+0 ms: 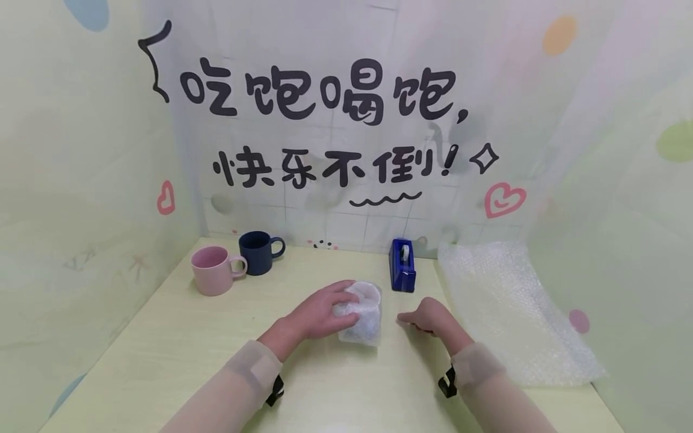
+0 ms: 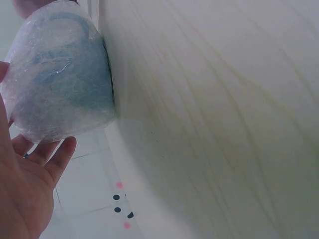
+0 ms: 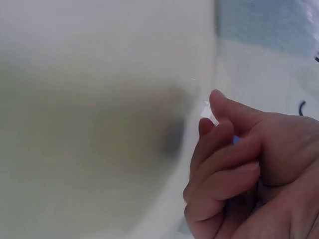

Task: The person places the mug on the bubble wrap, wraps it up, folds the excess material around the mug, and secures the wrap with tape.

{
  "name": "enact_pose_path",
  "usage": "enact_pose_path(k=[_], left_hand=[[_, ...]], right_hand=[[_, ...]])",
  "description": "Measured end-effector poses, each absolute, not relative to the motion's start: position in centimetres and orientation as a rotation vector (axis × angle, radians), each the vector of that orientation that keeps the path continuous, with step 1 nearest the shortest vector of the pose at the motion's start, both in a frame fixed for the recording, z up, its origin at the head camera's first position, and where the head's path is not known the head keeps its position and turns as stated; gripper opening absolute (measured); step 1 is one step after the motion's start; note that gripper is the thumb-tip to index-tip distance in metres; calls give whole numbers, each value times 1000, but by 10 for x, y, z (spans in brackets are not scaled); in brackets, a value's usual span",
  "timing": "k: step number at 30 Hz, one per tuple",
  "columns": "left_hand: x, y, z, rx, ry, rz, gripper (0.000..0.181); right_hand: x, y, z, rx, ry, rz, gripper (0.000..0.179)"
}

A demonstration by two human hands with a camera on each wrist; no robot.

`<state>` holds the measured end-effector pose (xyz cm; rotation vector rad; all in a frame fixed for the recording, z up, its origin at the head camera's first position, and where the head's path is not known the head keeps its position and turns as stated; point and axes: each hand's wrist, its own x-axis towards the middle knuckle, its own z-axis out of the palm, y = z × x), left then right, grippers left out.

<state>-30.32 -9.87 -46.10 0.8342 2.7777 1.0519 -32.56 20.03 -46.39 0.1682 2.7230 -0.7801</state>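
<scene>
A mug in bubble wrap stands near the middle of the table. My left hand holds it from the left, thumb on the near side and fingers on the far side. Through the wrap, the left wrist view shows a bluish body and a curved handle on the wrapped mug. To its right, apart from it, my right hand is low over the table. A small clear piece of tape sticks out between its thumb and index finger, while the other fingers are curled in.
A blue tape dispenser stands behind my right hand. At the right lies a sheet of bubble wrap. A pink mug and a dark blue mug stand at the back left. Printed curtains enclose the table.
</scene>
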Motion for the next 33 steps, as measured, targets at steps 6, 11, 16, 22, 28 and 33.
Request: enact_pose_path(k=[6, 11, 16, 22, 28, 33], left_hand=[[-302, -98, -461, 837, 2769, 1081, 51], [-301, -97, -465, 846, 2772, 1071, 50], [-301, -96, -464, 870, 2780, 1073, 49], [-301, -97, -461, 880, 2778, 1082, 48], [-302, -97, -460, 883, 2775, 1071, 49], [-302, -98, -460, 855, 2775, 1071, 48]], right_hand=[[-349, 193, -461, 326, 2714, -1297, 50], [-362, 186, -472, 533, 2406, -1814, 50], [-373, 185, -478, 618, 2280, -1923, 32], [-382, 190, -479, 686, 2180, -1950, 25], [-383, 192, -476, 692, 2169, -1942, 15], [-383, 192, -478, 652, 2183, -1925, 17]])
